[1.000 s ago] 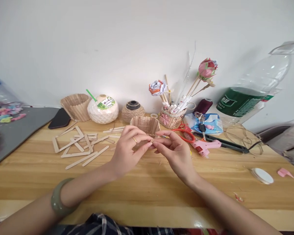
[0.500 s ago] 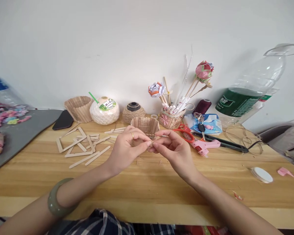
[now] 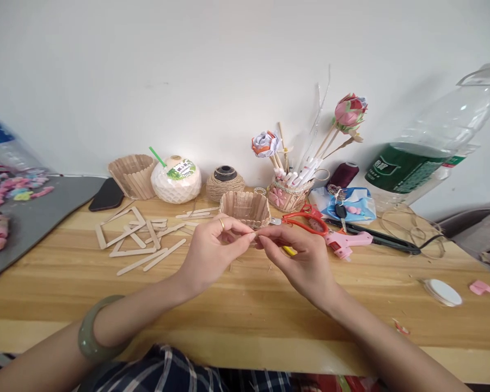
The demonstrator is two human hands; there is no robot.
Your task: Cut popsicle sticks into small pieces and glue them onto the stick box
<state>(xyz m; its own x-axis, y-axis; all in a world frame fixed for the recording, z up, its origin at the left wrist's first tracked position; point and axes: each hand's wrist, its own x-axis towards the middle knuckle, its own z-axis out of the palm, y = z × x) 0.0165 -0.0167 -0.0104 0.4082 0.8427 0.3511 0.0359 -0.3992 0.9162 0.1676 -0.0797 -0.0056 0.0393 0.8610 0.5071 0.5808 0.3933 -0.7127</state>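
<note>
My left hand (image 3: 216, 247), with a ring on one finger, is closed in a pinch over the wooden table (image 3: 237, 316). Its fingertips meet those of my right hand (image 3: 298, 256), which is pinched too. Whatever lies between them is too small to make out. Just beyond the fingers stands a small basket made of wooden sticks (image 3: 245, 209). A pair of red-handled scissors (image 3: 306, 223) lies behind my right hand, with a pink glue gun (image 3: 347, 243) to its right. Something yellow (image 3: 289, 250) shows partly beneath the right fingers.
Loose craft sticks (image 3: 136, 234) lie at the left, some joined into frames. Along the wall stand a larger stick basket (image 3: 133, 177), a white coconut (image 3: 175, 179), a twine spool (image 3: 224, 185), a decorated pen holder (image 3: 289, 196) and a big plastic bottle (image 3: 428, 147).
Both hands stay fingertip to fingertip, with the right fingers slightly shifted. The view has moved a little, and more of the scissors and the yellow thing now shows.
</note>
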